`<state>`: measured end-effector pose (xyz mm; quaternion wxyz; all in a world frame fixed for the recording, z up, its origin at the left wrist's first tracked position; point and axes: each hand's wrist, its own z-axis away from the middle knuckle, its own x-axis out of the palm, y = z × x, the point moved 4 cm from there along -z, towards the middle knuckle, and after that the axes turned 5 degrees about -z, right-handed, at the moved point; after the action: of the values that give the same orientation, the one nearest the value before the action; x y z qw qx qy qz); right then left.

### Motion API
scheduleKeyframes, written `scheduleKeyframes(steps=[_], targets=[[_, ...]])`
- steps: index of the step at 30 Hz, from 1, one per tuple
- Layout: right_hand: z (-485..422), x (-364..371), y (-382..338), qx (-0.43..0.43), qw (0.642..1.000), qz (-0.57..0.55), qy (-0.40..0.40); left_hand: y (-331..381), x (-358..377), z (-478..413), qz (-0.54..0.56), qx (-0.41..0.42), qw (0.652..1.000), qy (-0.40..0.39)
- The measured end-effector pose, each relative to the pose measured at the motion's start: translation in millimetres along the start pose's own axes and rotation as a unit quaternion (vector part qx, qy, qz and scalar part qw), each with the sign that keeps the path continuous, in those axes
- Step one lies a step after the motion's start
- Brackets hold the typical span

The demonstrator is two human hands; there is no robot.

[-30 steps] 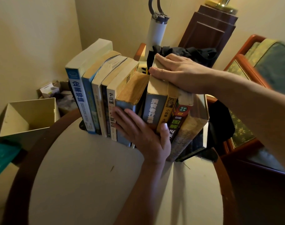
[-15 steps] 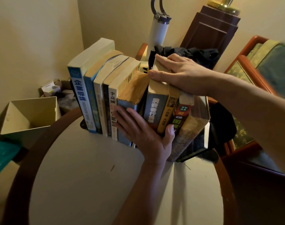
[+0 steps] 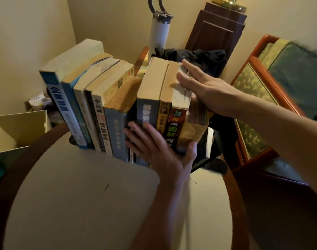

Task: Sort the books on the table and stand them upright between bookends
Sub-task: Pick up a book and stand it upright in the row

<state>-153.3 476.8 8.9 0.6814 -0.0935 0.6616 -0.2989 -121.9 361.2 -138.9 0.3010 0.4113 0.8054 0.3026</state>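
A row of books stands on the round table (image 3: 82,204). The left group, from a tall blue-and-white book (image 3: 63,98) to a grey-blue one (image 3: 116,130), leans slightly left. The right group is a dark blue book (image 3: 147,107), a yellow-spined book (image 3: 164,112), a red-spined book (image 3: 175,123) and a tan book (image 3: 193,130). My left hand (image 3: 159,150) lies over their lower spines, fingers left of the dark blue book, thumb hooked round the right side. My right hand (image 3: 199,85) presses flat on the upper right edge. A dark bookend (image 3: 205,150) stands right of the tan book.
A white bottle (image 3: 158,33) and black cloth (image 3: 199,55) sit behind the books, before a dark wooden stand (image 3: 215,26). An open cream box (image 3: 20,125) is off the table's left edge. A wooden chair with green cushions (image 3: 262,98) stands to the right.
My right hand slid from the tops of the right group to their upper right edge. Those books now stand straighter, and a narrow gap shows beside the grey-blue book.
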Motion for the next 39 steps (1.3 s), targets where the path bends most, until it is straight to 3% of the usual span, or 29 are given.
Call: scheduleKeyframes(steps=[8,21,28,34,39], targets=[[-6,8,0,-0.02,0.998,-0.064,0.012,-2,3,1,-0.014,0.002,1.0,0.01],[-6,16,-2,-0.018,0.998,-0.038,0.037,-7,5,1,0.0,0.021,0.999,0.026],[7,16,-1,-0.017,0.994,-0.049,0.093,-8,-2,2,0.005,0.034,0.999,-0.025],[58,21,6,-0.026,0.992,-0.026,0.123,1,-30,-24,-0.016,0.171,0.982,-0.077],[120,40,12,-0.043,0.965,0.017,0.258,23,-55,-66,-0.056,0.335,0.93,-0.14]])
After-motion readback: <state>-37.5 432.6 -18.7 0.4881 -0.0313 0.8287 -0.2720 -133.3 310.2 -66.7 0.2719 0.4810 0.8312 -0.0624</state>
